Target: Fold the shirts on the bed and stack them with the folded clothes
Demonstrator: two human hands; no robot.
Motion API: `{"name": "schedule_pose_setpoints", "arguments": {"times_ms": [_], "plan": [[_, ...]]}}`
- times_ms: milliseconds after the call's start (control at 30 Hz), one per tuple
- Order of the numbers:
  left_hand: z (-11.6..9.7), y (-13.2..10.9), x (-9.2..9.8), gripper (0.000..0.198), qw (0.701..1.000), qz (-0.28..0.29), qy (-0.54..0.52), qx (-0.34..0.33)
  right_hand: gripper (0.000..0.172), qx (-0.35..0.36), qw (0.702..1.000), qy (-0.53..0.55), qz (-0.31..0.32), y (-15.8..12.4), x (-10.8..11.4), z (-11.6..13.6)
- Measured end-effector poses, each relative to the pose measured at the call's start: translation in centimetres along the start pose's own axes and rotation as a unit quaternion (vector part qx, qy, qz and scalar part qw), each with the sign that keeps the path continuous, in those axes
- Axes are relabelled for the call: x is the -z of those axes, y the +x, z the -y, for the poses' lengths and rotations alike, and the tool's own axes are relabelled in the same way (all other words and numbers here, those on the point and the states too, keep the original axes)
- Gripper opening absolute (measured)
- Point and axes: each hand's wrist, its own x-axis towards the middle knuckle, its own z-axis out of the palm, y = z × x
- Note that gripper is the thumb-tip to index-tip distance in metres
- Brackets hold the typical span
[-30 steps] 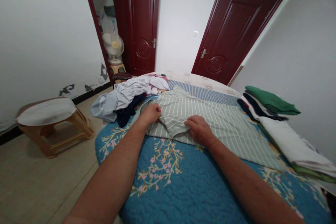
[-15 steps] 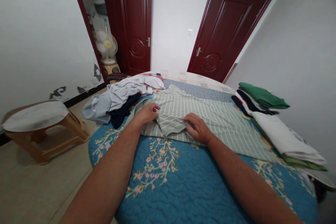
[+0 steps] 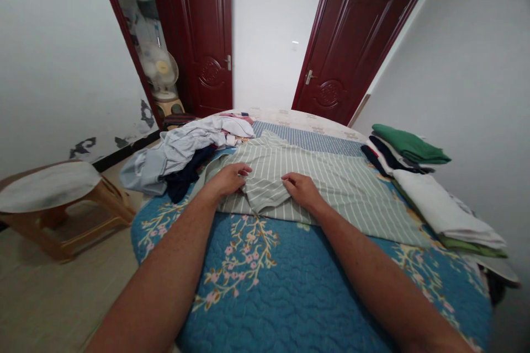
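A pale green shirt with white stripes (image 3: 351,193) lies spread across the bed, with a sleeve (image 3: 267,193) folded over its near part. My left hand (image 3: 232,178) rests at the left side of that sleeve; its fingers are slightly bent and a gap shows between the tips. On the sleeve's right side, my right hand (image 3: 304,190) has its fingers bent together on the cloth. Its thumb is mostly hidden behind the fingers.
Loose clothes (image 3: 186,146) lie heaped on the left. Folded clothes, with a green one (image 3: 412,143) on top and a white one (image 3: 447,204) nearer, are stacked along the right edge. A tan stool (image 3: 53,187) stands left of the blue floral quilt (image 3: 256,298).
My right hand has shifted slightly left and its fingers have drawn together on the sleeve. My left hand stays at the sleeve's other side. The whole view has moved a little.
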Motion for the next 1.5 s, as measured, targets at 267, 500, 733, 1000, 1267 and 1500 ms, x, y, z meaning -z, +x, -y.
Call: {"name": "schedule_pose_setpoints", "arguments": {"times_ms": [267,500,733,1000,1267,1500], "plan": [[0.3,0.1,0.5,0.049,0.998,-0.044,0.009,0.046,0.021,-0.021,0.998,-0.054,-0.005,0.2,0.1,-0.7],[-0.2,0.0,0.7,0.039,0.992,-0.109,0.054,0.046,0.02,0.007,0.999,-0.029,-0.04,-0.5,0.2,-0.9],[-0.1,0.1,0.2,0.038,0.988,-0.068,0.128,-0.052,0.051,0.038,0.997,0.053,-0.027,-1.5,1.0,-1.0],[0.6,0.0,-0.5,0.06,0.969,0.013,0.23,-0.085,0.051,0.05,0.997,0.061,-0.013,-1.4,0.9,-2.1],[0.2,0.0,-0.3,0.06,0.978,0.01,0.192,-0.077,0.035,0.195,0.979,-0.045,-0.045,-3.0,1.9,2.8],[1.7,0.8,0.3,0.04,0.997,-0.063,0.029,0.038,0.022,0.281,0.939,-0.127,0.151,-4.1,1.9,6.7]]}}
